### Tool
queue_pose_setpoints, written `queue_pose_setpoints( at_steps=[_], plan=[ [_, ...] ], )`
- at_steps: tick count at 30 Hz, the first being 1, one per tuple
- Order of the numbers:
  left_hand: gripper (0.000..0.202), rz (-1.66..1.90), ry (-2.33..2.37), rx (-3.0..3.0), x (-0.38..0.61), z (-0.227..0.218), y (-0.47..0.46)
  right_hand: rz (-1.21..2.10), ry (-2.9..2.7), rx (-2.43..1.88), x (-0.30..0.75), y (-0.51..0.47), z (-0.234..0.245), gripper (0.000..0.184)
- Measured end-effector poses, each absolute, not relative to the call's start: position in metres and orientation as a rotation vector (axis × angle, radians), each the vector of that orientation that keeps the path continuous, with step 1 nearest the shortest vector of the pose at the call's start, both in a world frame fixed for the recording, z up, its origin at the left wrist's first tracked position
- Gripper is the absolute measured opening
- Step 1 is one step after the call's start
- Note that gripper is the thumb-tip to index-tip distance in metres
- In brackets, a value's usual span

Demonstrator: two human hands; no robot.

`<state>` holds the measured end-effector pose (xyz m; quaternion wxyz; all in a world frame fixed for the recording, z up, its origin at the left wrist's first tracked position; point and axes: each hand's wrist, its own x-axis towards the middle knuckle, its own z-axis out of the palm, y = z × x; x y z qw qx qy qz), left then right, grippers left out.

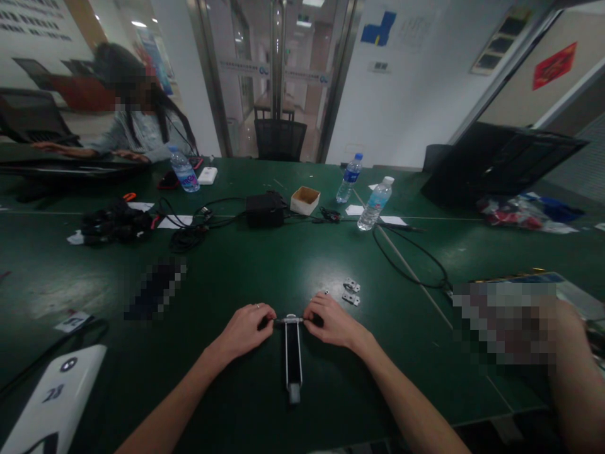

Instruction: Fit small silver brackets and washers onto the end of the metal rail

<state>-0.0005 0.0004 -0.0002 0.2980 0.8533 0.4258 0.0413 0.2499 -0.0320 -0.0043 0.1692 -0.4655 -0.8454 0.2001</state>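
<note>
On the green table in front of me lies a long, narrow metal frame (293, 359) with a dark middle and a grey block at its near end. A short metal crosspiece (292, 320) spans its far end. My left hand (248, 328) pinches the left tip of this crosspiece between thumb and fingers. At the right tip, my right hand (333, 323) is closed in the same kind of pinch. Just beyond my right hand are small metal brackets (350, 292) and a tiny round metal part (326, 292). The fingertips partly cover the crosspiece's ends.
Bottles (376, 205), a black box (265, 209), a small open carton (305, 200) and cables (189, 236) stand or lie farther back. A white numbered case (57, 397) is at near left. Another person's arm (574, 372) reaches in at right; a person (142, 126) sits at far left.
</note>
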Motion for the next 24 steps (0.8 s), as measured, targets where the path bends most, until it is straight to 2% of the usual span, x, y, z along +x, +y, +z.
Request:
queue_pose_setpoints(
  at_steps=[24],
  plan=[
    [0.029, 0.161, 1.086, 2.216, -0.0031, -0.0022, 0.0000, 0.583, -2.410, -1.323, 0.2503, -0.0320, -0.0045, 0.004]
  ],
)
